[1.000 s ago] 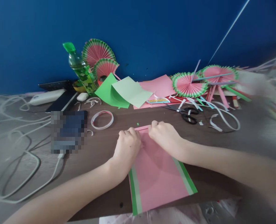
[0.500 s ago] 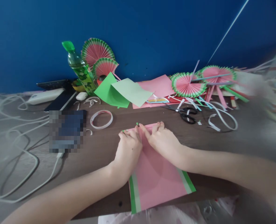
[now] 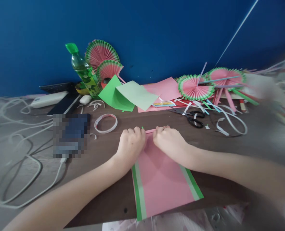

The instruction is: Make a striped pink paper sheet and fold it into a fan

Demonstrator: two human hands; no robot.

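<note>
A pink paper sheet (image 3: pixel 165 189) with pale and bright green stripes along both sides lies on the dark table, its near end reaching the table's front edge. At its far end a narrow strip is folded over. My left hand (image 3: pixel 132 146) is closed on the left part of that folded edge, knuckles up and fingertips hidden. My right hand (image 3: pixel 168 141) grips the right part the same way, fingers curled. A short stretch of pink fold shows between the hands. A small green scrap (image 3: pixel 142 128) sits just beyond the left hand.
Left of the hands lie a tape roll (image 3: pixel 106 123), a blurred-out phone (image 3: pixel 72 133) and a looped white cable (image 3: pixel 40 170). Behind are a green bottle (image 3: pixel 84 72), pleated paper fans (image 3: pixel 195 87), loose green paper (image 3: pixel 116 96) and scissors (image 3: pixel 194 118).
Both hands have curled their fingers over the far edge of the paper. My right index finger, stretched out before, is drawn in, and the hands are slightly farther apart.
</note>
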